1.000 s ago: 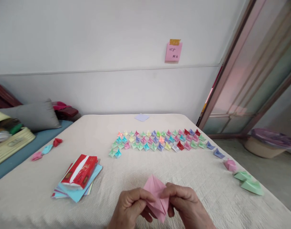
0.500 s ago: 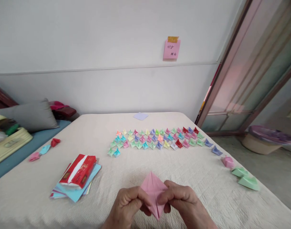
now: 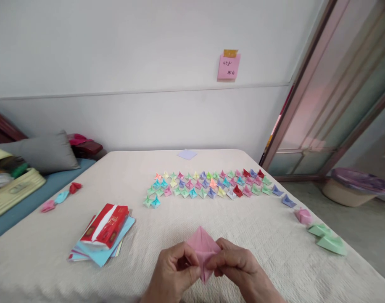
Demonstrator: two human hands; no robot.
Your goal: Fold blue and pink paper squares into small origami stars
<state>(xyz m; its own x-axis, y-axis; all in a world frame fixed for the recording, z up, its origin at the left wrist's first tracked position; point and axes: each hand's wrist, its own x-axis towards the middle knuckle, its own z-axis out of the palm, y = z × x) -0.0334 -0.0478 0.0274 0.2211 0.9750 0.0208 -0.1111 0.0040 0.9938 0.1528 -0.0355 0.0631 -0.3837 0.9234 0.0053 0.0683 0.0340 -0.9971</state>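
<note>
Between my hands, over the near middle of the cloth-covered table, is a folded pink origami paper (image 3: 202, 240), diamond-shaped with a crease down its centre. My left hand (image 3: 176, 269) pinches its left lower edge between thumb and forefinger. On the other side, my right hand (image 3: 236, 263) is closed on the right edge, its fingertips near the middle crease. Fingers cover the paper's side corners. Beyond the hands stand rows of small folded paper pieces (image 3: 193, 192) in several colours.
A red tissue pack (image 3: 106, 226) lies on coloured paper sheets (image 3: 99, 257) at left. Small folded papers (image 3: 61, 196) sit near the left edge, and green folded papers (image 3: 332, 244) near the right. A lilac sheet (image 3: 187, 154) lies at the back. A bin (image 3: 353, 189) stands on the floor.
My left thumb and forefinger have shifted to a pinch at the paper's lower left, and its lower tip sits slightly higher. My right hand stays on the right edge. The view has shifted slightly.
</note>
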